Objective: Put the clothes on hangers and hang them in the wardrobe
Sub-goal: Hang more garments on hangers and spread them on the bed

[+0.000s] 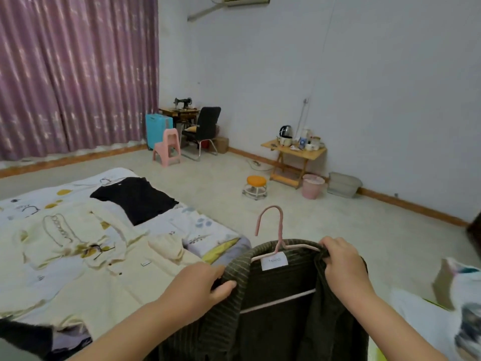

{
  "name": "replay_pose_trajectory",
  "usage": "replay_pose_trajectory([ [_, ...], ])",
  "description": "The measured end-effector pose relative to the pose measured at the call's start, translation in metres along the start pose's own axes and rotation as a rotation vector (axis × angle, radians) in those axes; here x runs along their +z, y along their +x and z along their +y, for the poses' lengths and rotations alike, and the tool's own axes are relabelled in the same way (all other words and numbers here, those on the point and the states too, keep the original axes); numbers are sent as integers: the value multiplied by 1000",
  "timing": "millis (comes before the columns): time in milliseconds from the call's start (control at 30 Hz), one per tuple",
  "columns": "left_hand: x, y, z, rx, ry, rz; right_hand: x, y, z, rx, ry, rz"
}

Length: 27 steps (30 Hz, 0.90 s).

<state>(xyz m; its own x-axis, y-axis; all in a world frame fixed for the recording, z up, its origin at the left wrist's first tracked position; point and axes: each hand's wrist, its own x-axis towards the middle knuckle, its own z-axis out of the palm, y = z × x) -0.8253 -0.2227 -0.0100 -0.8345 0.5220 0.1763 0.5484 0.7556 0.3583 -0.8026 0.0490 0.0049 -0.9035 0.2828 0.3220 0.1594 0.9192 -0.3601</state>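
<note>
A dark green ribbed garment (276,321) with a white neck label hangs on a pink hanger (279,230), held up in front of me. My left hand (200,285) grips the garment's left shoulder. My right hand (343,264) grips its right shoulder over the hanger's arm. The hanger's hook stands above the collar. On the bed (197,230) at my left lie a black T-shirt (138,198) on a hanger and a cream garment (86,246) spread flat. No wardrobe is in view.
A purple curtain (78,74) covers the left wall. Beyond the bed stand a pink child's chair (168,147), a black chair (205,128), an orange stool (256,186), a folding wooden table (294,155) and a pink bin (312,186). Bedding shows at the lower right.
</note>
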Motion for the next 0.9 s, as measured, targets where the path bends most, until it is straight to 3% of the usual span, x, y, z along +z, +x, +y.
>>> replay_pose_trajectory([
  [367,55,186,40,45,-96,91,-3,144,110,43,-14,-4],
  [600,102,304,82,-59,-82,119,28,257,199,84,59,26],
  [800,136,393,104,-212,-176,178,53,350,248,346,414,-148],
  [900,144,427,98,-285,-227,218,74,380,253,341,516,-241],
])
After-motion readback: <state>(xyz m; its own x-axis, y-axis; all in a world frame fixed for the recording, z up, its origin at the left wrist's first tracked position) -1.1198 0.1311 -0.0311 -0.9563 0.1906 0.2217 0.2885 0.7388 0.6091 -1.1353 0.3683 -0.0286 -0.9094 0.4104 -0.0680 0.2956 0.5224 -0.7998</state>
